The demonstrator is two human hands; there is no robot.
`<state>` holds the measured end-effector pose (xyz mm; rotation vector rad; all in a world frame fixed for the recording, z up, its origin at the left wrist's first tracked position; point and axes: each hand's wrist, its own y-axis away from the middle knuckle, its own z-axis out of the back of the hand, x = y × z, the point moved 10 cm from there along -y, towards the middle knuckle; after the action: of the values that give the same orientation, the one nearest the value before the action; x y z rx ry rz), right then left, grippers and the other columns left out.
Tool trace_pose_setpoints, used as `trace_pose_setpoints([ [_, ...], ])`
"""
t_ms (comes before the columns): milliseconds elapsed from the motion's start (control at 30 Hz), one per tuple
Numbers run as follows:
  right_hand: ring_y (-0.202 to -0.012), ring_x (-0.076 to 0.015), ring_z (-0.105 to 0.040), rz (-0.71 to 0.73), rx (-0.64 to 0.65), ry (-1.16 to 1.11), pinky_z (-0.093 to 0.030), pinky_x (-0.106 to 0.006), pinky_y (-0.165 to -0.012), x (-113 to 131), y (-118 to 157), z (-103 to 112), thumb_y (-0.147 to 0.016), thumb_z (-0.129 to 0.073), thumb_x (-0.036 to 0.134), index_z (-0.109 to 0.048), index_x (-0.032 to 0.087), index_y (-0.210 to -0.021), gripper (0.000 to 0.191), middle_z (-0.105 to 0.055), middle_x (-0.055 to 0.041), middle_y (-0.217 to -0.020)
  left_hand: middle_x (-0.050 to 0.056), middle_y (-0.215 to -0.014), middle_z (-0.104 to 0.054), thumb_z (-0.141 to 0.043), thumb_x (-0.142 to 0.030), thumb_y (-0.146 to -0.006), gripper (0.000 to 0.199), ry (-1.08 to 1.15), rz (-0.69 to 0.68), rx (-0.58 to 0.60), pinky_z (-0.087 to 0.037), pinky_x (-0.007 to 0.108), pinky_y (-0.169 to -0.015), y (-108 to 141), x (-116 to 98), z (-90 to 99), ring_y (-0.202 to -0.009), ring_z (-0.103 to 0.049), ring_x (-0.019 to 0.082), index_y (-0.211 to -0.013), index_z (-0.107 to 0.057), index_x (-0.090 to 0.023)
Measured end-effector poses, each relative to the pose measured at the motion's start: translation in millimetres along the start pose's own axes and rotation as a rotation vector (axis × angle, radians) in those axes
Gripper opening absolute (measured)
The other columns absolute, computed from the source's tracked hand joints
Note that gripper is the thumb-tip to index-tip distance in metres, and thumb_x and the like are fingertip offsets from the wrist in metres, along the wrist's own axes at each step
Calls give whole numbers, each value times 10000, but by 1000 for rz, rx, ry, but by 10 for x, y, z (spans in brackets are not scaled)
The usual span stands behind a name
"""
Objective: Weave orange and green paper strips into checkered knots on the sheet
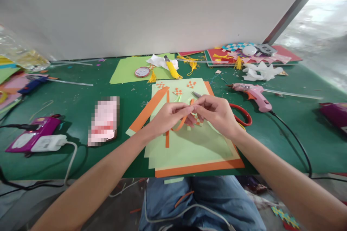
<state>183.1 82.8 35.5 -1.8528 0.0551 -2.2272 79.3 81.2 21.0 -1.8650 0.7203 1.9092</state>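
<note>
My left hand (pixel 173 115) and my right hand (pixel 217 113) meet over a stack of pale green sheets (pixel 173 158), fingertips pinched together on a thin orange paper strip (pixel 180 124) that curls down between them. Under the right fingers lies a small orange-checkered piece, partly hidden. More small checkered pieces (pixel 177 92) rest on the sheets beyond the hands. Left of the hands lie a wide orange strip (pixel 149 110) and a narrow upright one (pixel 167 139). Red-handled scissors (pixel 245 115) are beside and partly under my right hand.
A pink glue gun (pixel 253 94) with a cord lies at right. At left are a phone (pixel 104 122), a purple power strip (pixel 40 133) and a blue glue gun (pixel 32 86). Behind are a yellow cutter (pixel 172 68), a tape roll (pixel 142 72) and crumpled tissue (pixel 261 72).
</note>
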Motion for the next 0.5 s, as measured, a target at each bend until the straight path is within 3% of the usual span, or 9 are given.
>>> trace_pose_setpoints([
  [200, -449, -71, -474, -36, -26, -55, -366, -212, -429, -32, -19, 35, -814, -654, 262, -628, 163, -702, 151, -551, 43, -510, 32, -706, -700, -589, -351, -904, 283, -96, -54, -27, -549, 239, -686, -5, 4, 5, -660, -681, 126, -751, -670, -128],
  [500, -449, -76, -459, -72, -42, -133, -387, -223, -435, -115, -29, 66, -802, -662, 254, -625, 171, -711, 128, -542, 50, -501, 19, -642, -658, -527, -406, -938, 336, -97, 5, 50, -506, 210, -568, -32, 150, -17, -543, -626, 99, -853, -692, -126],
])
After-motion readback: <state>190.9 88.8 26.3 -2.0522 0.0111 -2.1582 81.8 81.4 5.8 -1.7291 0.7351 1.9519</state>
